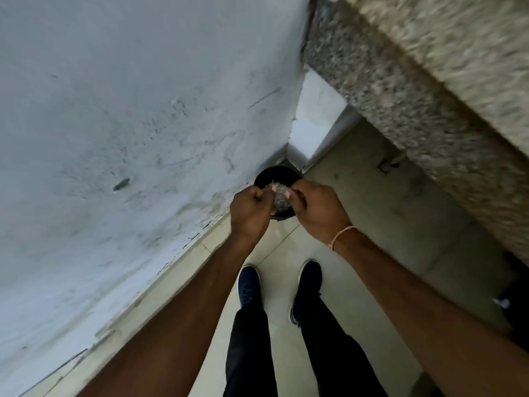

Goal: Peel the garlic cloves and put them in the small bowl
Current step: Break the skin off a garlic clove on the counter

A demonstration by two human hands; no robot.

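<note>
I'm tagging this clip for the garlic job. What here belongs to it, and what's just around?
Job:
left hand, fingers curled
right hand, fingers curled
black bin on the floor below both hands, holding greyish scraps

Around:
wall
granite counter
blue shoes

No clove or small bowl shows.

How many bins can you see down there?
1: a black bin on the floor in the wall corner, partly hidden behind both hands, left and right.
</note>
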